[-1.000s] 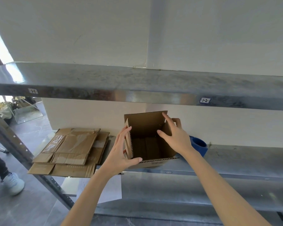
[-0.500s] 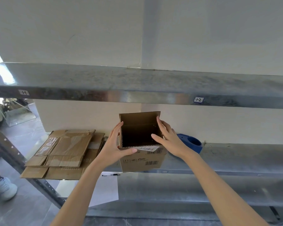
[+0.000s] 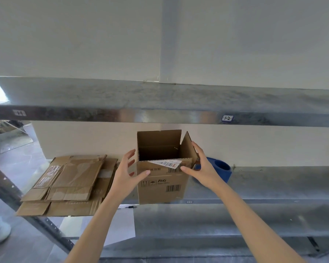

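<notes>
Box (image 3: 160,185) between left hand (image 3: 125,177), right hand (image 3: 202,170)

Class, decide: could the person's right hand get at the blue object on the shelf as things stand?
Probably yes. The blue object lies on the shelf beside the right hand, with nothing between them. That hand only presses straight fingers against the cardboard box, so it looks free to move.

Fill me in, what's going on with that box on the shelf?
A person handles an open cardboard box at the front edge of the metal shelf. The left hand is at its left side, thumb on the front face; the right hand lays straight fingers along the raised right flap. Flattened cartons are stacked to its left; a blue object sits behind the right hand.
</notes>
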A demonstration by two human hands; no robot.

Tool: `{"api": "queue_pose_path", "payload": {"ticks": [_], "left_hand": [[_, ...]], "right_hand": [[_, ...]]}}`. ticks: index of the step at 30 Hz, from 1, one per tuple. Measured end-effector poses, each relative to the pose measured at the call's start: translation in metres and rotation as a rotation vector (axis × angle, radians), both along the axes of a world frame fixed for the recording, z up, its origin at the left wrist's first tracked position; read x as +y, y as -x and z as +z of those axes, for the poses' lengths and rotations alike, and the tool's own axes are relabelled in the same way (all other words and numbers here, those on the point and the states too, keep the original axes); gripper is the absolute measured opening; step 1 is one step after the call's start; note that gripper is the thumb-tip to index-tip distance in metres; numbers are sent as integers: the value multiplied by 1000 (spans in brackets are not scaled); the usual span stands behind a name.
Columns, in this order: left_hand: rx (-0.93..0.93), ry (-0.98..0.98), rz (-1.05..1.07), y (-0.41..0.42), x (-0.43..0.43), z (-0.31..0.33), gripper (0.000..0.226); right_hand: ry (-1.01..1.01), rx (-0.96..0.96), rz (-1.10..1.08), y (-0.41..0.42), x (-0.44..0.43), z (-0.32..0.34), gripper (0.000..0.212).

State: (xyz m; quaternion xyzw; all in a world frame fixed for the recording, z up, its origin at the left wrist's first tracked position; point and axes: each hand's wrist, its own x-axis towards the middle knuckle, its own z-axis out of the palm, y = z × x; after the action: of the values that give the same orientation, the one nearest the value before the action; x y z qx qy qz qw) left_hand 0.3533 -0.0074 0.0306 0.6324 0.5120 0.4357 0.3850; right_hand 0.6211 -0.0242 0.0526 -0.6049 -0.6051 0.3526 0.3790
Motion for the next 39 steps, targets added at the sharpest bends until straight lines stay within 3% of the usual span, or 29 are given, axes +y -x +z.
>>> {"api": "queue_pose_path", "payload": {"ticks": [5, 10, 21, 26, 31, 39], "left_hand": [[26, -19, -18, -4, 6, 4, 87], [4, -48, 46, -11, 6, 3, 78], [4, -148, -17, -36, -18, 35, 82], [31, -223, -63, -69, -45, 58, 83], [102, -267, -91, -119, -80, 73, 69], [21, -292, -105, -239, -141, 85, 67]], "right_hand": [[-25, 9, -23, 7, 1, -1, 105], [20, -45, -23, 18, -1, -1, 83], [-163, 38, -63, -3, -37, 20, 75], [-253, -16, -48, -39, -65, 42, 54], [-305, -15, -47, -93, -104, 58, 52], [-315, 20, -101, -214, -176, 71, 53]]}}
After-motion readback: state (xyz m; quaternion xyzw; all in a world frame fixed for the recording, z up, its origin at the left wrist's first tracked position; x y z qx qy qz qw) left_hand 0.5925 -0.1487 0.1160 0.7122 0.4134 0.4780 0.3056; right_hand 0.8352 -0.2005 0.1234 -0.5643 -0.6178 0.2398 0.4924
